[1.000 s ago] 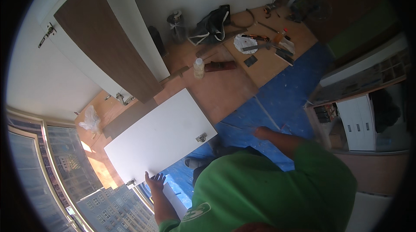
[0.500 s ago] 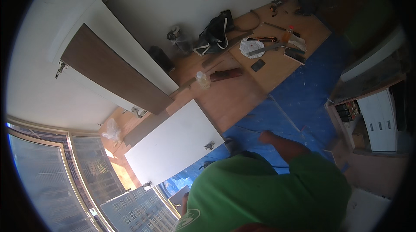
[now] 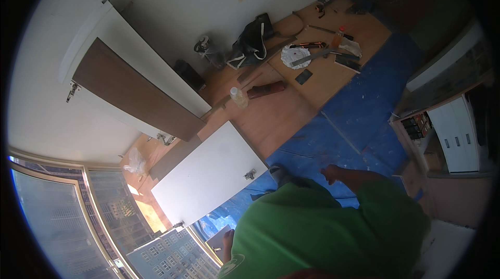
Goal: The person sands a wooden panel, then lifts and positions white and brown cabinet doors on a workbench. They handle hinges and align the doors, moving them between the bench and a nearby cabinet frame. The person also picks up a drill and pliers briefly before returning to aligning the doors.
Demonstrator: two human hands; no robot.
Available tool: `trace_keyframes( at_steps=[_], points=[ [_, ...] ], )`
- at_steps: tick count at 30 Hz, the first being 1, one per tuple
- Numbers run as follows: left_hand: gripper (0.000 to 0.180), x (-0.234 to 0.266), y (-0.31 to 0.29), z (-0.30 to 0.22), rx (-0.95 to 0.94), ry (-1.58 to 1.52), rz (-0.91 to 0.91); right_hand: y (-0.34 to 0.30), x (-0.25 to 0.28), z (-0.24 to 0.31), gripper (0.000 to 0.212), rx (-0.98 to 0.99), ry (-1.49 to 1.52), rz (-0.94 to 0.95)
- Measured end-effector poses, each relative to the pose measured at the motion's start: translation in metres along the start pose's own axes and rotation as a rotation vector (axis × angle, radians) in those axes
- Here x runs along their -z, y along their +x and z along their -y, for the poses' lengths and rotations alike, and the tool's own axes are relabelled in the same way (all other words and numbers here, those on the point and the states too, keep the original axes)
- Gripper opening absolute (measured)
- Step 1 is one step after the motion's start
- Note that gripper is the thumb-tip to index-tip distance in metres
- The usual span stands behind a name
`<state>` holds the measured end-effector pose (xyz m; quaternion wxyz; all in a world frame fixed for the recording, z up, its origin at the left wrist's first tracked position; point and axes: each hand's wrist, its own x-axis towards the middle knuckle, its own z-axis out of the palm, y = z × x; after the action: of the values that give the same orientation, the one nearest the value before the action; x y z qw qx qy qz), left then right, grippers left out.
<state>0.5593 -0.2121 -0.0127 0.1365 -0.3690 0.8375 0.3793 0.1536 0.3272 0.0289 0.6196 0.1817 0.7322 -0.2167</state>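
My right hand [image 3: 330, 174] hangs in front of my green shirt, over the blue floor sheet [image 3: 344, 123]. Its fingers are a little apart and loosely bent, and I see nothing in them. At the lower left my left hand [image 3: 228, 240] shows only in part beside my shirt. It overlaps the edge of a small grey panel [image 3: 216, 237]; whether the fingers grip it is unclear. A white cabinet door [image 3: 208, 175] with metal hinges lies across the wooden worktop [image 3: 291, 117], nearest to my body.
White and brown panels [image 3: 135, 91] lean on the wall at left. The worktop carries a clear bottle [image 3: 238, 97], a dark red object [image 3: 266, 89], a black bag [image 3: 250, 45], a utility knife [image 3: 308, 45] and a red-capped bottle [image 3: 338, 36]. Windows [image 3: 57, 211] stand at lower left.
The view has shifted slightly, with the worktop now lower and further left. My right hand has moved a little right and down, and more of my left hand shows.
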Motion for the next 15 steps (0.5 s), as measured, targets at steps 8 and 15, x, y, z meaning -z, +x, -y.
trace_keyframes(
  at_steps=[8,15],
  points=[
    [0.041,-0.030,-0.017,-0.078,0.538,-0.502,0.151,-0.142,0.015,0.004,0.064,0.035,0.666,0.187],
    [0.043,-0.040,-0.035,-0.173,0.601,-0.401,0.061,-0.041,0.233,0.134,0.029,0.737,0.282,-0.445]
  ],
)
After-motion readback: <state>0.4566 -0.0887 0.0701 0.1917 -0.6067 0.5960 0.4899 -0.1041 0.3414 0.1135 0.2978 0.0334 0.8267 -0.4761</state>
